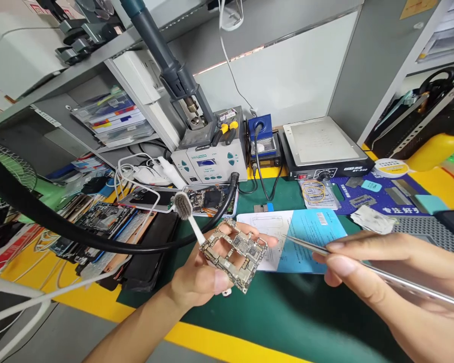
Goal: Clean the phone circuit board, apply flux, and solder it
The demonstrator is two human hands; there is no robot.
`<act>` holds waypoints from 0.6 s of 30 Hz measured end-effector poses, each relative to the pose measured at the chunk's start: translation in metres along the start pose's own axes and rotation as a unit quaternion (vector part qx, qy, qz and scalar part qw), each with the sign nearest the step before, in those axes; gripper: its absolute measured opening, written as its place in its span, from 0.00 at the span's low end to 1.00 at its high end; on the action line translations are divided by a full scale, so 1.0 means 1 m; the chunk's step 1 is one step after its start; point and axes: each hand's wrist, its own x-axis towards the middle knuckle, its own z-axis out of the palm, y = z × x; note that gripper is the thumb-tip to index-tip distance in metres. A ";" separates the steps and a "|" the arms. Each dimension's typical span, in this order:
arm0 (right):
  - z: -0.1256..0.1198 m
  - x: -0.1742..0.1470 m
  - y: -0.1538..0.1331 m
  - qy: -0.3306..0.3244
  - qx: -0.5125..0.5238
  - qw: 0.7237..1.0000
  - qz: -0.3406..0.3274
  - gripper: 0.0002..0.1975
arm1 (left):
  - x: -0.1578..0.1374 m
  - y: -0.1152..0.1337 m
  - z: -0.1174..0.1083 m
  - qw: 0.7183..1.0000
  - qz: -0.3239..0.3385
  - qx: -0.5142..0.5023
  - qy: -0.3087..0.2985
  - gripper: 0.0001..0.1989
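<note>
My left hand (199, 282) is closed around a phone circuit board (232, 255), tilted up above the green mat. A white-handled brush (184, 206) with dark bristles is tucked behind the board in the same hand, its head sticking up to the left. My right hand (366, 267) pinches a pair of slim metal tweezers (314, 247). Their tip points left toward the board and stays apart from it. Below the tweezer tip lies a blue and white printed card (314, 229).
Behind my hands stand a hot-air station (212, 161), a blue soldering-iron holder (261, 128) and a flat heating plate (325, 141). A thick black hose (136, 246) arcs across the left. Opened phones and boards (106, 219) are piled there. A blade (363, 201) lies at right.
</note>
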 end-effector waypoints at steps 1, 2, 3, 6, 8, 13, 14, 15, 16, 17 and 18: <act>0.000 0.003 0.000 0.005 0.006 1.000 -0.007 0.01 | 0.000 -0.001 -0.001 1.000 -0.003 -0.001 -0.003 0.26; 0.000 0.005 0.000 0.009 0.012 1.000 -0.015 0.01 | 0.000 -0.001 -0.002 1.000 -0.006 -0.004 -0.011 0.27; 0.001 0.007 -0.001 0.012 0.016 1.000 -0.024 0.02 | -0.001 -0.002 -0.002 1.000 -0.010 -0.010 -0.022 0.27; 0.000 0.010 -0.004 0.025 0.024 0.998 -0.050 0.02 | 0.000 -0.002 -0.005 0.996 -0.030 -0.053 -0.068 0.27; -0.001 0.011 -0.005 0.029 0.021 0.998 -0.059 0.04 | 0.000 -0.002 -0.008 0.991 -0.049 -0.079 -0.094 0.28; 0.001 0.016 -0.006 0.034 0.012 0.998 -0.046 0.03 | 0.002 0.001 -0.013 0.982 -0.099 -0.108 -0.123 0.35; 0.002 0.017 -0.006 0.032 0.016 0.999 -0.035 0.02 | 0.002 0.002 -0.013 0.981 -0.102 -0.114 -0.121 0.36; 0.003 0.017 -0.006 0.029 0.018 0.999 -0.029 0.02 | 0.003 0.002 -0.014 0.980 -0.104 -0.119 -0.117 0.37; 0.004 0.017 -0.006 0.029 0.012 0.999 -0.032 0.02 | 0.003 0.002 -0.014 0.980 -0.106 -0.122 -0.114 0.38; 0.005 0.016 -0.006 0.037 -0.002 0.998 -0.044 0.02 | 0.003 0.002 -0.015 0.980 -0.111 -0.124 -0.112 0.39; 0.006 0.015 -0.006 0.048 -0.024 0.997 -0.058 0.03 | 0.004 0.001 -0.017 0.979 -0.118 -0.125 -0.112 0.39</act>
